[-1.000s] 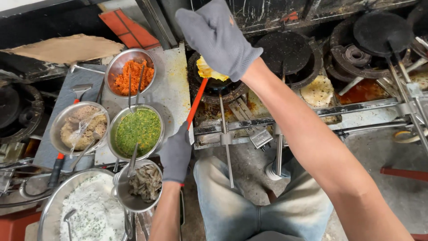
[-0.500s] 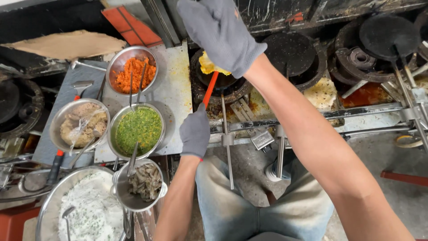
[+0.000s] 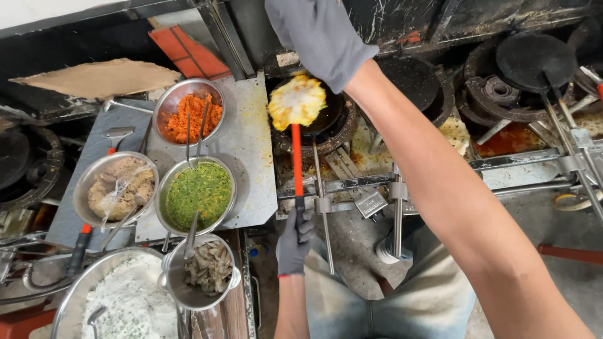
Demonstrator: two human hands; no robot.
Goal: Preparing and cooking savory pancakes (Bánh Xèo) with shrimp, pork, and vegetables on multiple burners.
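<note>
gripping the spatula (image 3: 296, 163) low on its black end, left hand (image 3: 294, 242) with gloved fingers (image 3: 304, 220) curled tight round it, keeping well back from the burner heat. lifting the omelette (image 3: 297, 100) on the blade, just above the pan (image 3: 326, 116), tilted a little, still over the black surface so any drips fall there. reaching forward over the stove with the right hand (image 3: 320, 34), gloved too, fingers pointing away and folded under; cannot tell whether holding anything, since the palm side is hidden. standing close at the left on the grey board (image 3: 251, 163): carrot bowl (image 3: 188, 116), green bowl (image 3: 196, 194), a bowl of pale mince (image 3: 116, 188), each with a spoon, within easy reach of the pan. sitting lower down: small pot (image 3: 204, 270) of dark strips, big bowl (image 3: 119, 301) of white mix. more empty pans (image 3: 534, 59) resting to the right.
</note>
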